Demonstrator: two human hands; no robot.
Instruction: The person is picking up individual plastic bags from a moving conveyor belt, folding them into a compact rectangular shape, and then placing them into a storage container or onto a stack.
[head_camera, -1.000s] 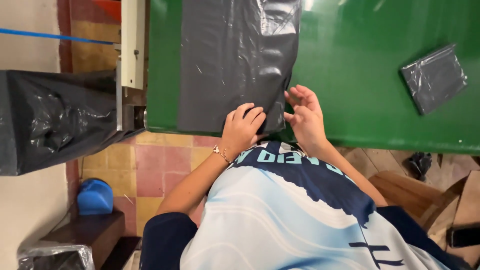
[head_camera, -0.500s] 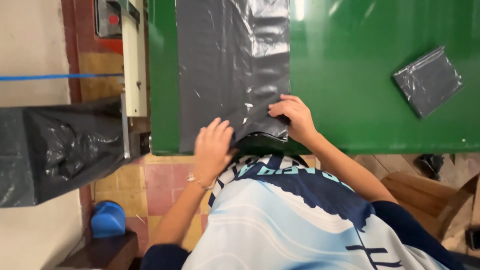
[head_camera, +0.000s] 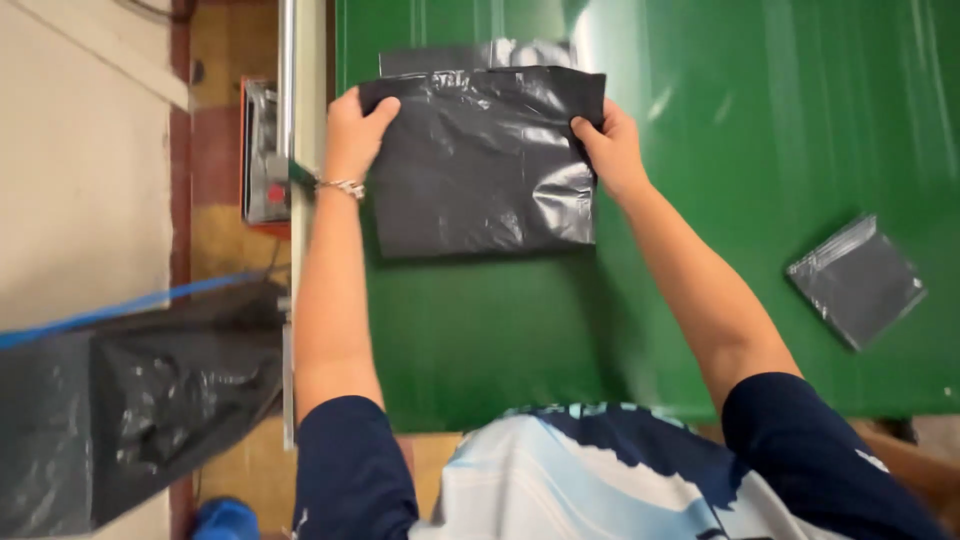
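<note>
— Head view: where's the bag?

— I see the folded black plastic bag (head_camera: 480, 160) lying flat on the green table (head_camera: 760, 120), toward its far left part. The left hand (head_camera: 352, 130) pinches its upper left corner; the right hand (head_camera: 610, 145) clasps the upper right edge.

— Anything around it?

— A smaller folded grey bag (head_camera: 858, 280) lies well apart on the right. A metal machine (head_camera: 265, 150) stands beside the table's left edge.

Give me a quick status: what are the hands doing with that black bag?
Left hand and right hand grip the far corners of the folded black bag. Bag flat on green table. Small folded bag lies apart, right.
</note>
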